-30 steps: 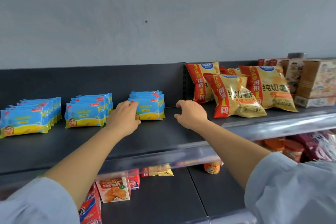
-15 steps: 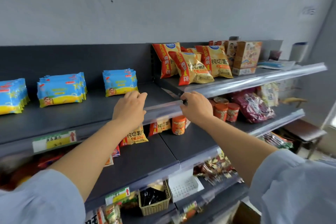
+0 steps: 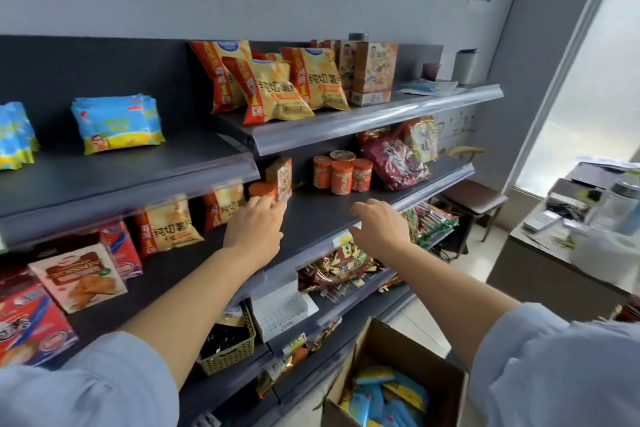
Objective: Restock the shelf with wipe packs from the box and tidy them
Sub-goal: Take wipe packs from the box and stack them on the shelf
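Observation:
Blue and yellow wipe packs stand in a row on the dark upper shelf at the left; another row is cut off by the left edge. A cardboard box on the floor at the bottom right holds several more wipe packs. My left hand hovers in front of the middle shelf with relaxed fingers and holds nothing. My right hand is level with it, fingers loosely curled, also empty.
Yellow chip bags and cartons fill the top right shelf. Orange tubs and a red bag stand on the middle shelf. A wicker basket sits lower down. A stool and a counter are at the right.
Both hands have dropped from the wipe shelf's front edge to the level of the middle shelf. My view has swung down and to the right, bringing the box into sight.

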A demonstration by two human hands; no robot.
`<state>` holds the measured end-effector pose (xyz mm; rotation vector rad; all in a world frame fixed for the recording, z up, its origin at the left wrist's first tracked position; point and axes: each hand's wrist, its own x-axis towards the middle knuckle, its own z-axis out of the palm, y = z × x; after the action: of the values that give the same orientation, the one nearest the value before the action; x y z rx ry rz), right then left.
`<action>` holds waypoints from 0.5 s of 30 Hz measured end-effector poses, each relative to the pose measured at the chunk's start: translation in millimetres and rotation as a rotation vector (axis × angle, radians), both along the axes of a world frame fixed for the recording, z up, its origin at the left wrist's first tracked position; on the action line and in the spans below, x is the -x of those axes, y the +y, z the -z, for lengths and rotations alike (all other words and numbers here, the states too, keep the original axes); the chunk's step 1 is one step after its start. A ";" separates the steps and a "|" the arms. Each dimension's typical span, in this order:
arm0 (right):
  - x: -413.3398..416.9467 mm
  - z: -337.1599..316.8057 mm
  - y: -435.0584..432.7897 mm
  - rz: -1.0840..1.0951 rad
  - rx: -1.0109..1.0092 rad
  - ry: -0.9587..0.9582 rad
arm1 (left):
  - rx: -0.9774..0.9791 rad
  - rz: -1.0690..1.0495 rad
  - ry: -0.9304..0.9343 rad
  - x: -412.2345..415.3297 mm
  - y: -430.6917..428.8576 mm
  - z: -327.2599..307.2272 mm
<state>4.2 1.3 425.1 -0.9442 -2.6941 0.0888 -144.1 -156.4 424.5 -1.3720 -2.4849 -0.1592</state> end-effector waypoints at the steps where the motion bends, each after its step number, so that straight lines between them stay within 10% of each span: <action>1: -11.0 7.3 5.8 0.009 0.008 -0.018 | 0.012 0.014 -0.013 -8.5 8.3 7.4; 15: -130.9 118.4 67.4 0.107 0.181 -0.183 | 0.211 0.155 -0.197 -118.8 99.8 131.8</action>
<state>135.1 68.7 306.7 -1.2020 -2.8327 0.2389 -25.2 -56.6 292.7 -1.7129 -2.6150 -0.0690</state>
